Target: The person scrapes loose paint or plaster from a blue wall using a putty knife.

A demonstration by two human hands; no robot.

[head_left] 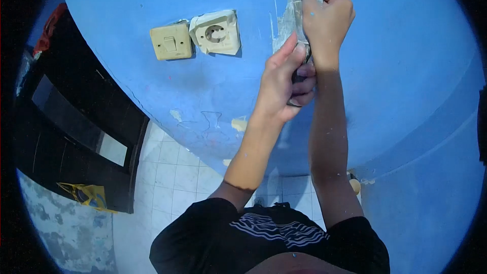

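Note:
My left hand [289,81] is wrapped round the dark handle [296,77] of a putty knife, thumb pointing up along it. The knife's grey metal blade [299,12] points upward, close to the blue wall [395,45]. My right hand [327,23] is closed over the upper right part of the blade, with its thumb near the top edge. My right-hand fingers are partly hidden behind the blade. Beside the blade's left edge is a rough grey patch [285,28], and thin whitish scratch lines run above it on the wall.
Left of my hands, a yellowed light switch [171,42] and a socket [215,33] edged with paper or tape sit on the wall. Lower down, the paint has chipped spots [239,124]. Dark furniture [76,106], a yellow bag [90,195] and white floor tiles [175,172] are at left.

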